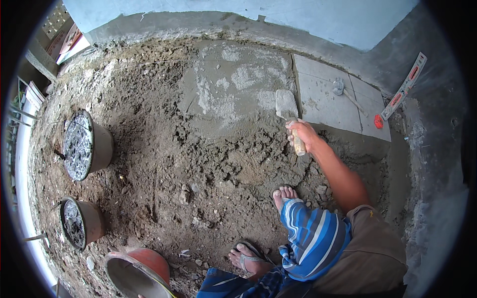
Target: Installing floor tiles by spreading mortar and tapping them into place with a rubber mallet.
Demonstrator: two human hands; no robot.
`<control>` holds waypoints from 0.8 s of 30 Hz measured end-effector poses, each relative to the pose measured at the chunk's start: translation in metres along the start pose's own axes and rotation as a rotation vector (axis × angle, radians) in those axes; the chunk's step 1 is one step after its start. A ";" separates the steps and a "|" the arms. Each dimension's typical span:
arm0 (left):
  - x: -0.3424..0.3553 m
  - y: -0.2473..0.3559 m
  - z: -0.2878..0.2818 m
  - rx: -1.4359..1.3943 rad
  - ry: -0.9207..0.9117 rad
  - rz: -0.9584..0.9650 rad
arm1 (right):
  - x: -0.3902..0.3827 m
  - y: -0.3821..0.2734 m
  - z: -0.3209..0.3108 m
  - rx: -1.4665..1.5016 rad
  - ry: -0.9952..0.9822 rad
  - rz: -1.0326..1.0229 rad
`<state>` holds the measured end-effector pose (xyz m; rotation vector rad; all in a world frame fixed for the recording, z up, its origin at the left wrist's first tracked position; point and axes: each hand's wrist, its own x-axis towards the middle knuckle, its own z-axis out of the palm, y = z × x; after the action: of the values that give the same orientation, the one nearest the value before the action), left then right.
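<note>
My right hand [304,134] is closed around the wooden handle of a trowel [285,103]. The trowel's grey-smeared blade lies over the right part of a smoothed mortar bed [213,74], near the edge of the laid tiles. Pale, powdery patches streak the bed's surface. Two light grey tiles [323,92] lie to the right of it. On them rests a mallet [340,87] with a light handle. My left hand does not show.
A red and silver spirit level [403,92] leans by the dark right wall. Two buckets with dark, wet contents [102,149] [92,223] stand at left. A reddish bucket [151,263] sits at the lower edge. Rubble and loose soil [149,198] surround my sandalled feet.
</note>
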<state>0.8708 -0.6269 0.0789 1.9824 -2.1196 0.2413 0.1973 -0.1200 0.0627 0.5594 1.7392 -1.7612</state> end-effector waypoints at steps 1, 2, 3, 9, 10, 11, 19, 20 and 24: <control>0.000 0.000 -0.001 -0.056 0.002 -0.095 | 0.000 -0.001 0.005 -0.053 -0.035 0.013; 0.001 0.000 -0.001 -0.078 -0.008 -0.099 | -0.002 0.001 0.012 -0.115 -0.046 0.022; 0.001 -0.001 -0.001 -0.097 -0.023 -0.105 | -0.005 0.004 0.020 -0.165 -0.101 0.023; -0.001 0.002 -0.003 -0.160 -0.015 -0.084 | 0.009 0.012 0.093 -0.242 -0.249 -0.055; -0.003 0.004 -0.008 -0.134 -0.033 -0.059 | 0.014 0.011 0.105 -0.260 -0.266 -0.069; -0.002 0.012 -0.011 -0.120 -0.056 -0.024 | 0.018 0.008 0.115 -0.285 -0.318 -0.071; -0.005 0.024 -0.024 -0.295 -0.112 -0.219 | 0.001 0.003 0.093 -0.056 -0.098 -0.016; -0.002 0.018 -0.017 -0.265 -0.113 -0.235 | -0.005 0.006 0.081 -0.069 -0.192 -0.020; 0.007 -0.010 0.004 -0.241 -0.141 -0.275 | -0.022 0.025 0.060 0.095 -0.118 0.022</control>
<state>0.8798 -0.6351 0.0763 2.1619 -1.8195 -0.1976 0.2367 -0.1762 0.0618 0.5018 1.5707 -1.8315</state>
